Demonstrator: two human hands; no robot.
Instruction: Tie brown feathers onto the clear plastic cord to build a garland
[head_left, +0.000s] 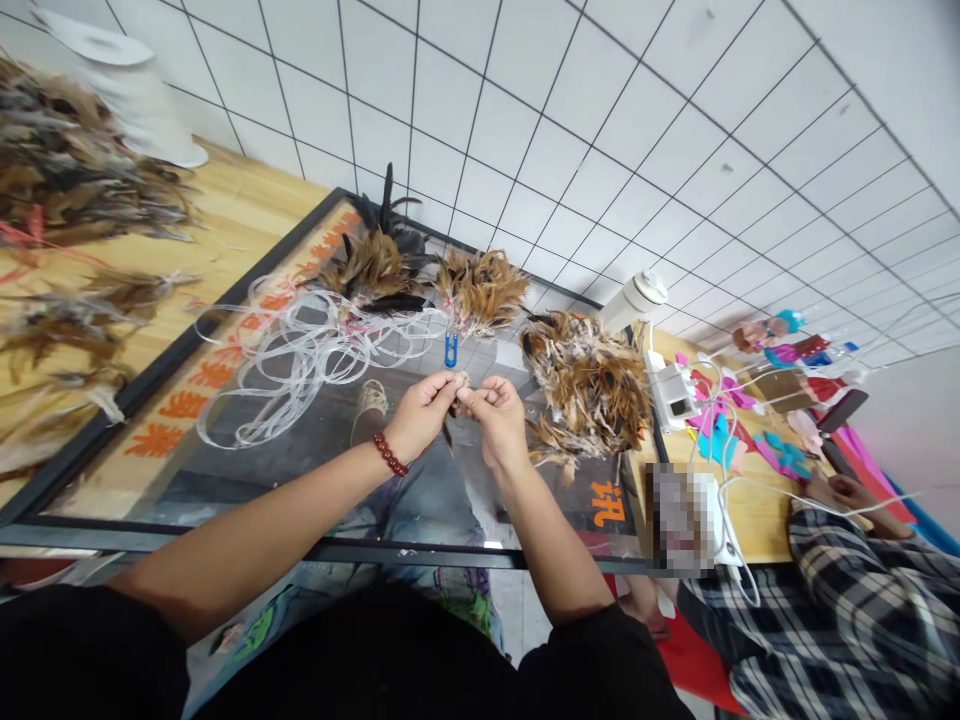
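Observation:
Over the glass-topped frame, my left hand and my right hand meet fingertip to fingertip, both closed in a pinch. Between them is a small feather; its dark tip shows below the fingers and a pale tuft pokes out above. Most of it is hidden. Just beyond my fingertips lie blue thread snips. A loose coil of clear white strip spreads to the left of my hands. Bundles of brown feathers lie behind the snips, and a larger feather pile is to the right.
A black-edged glass panel covers the wooden table. More feathers and a white spool are at far left. On the right stand a white bottle, a power strip with cables, coloured scraps and a person in plaid.

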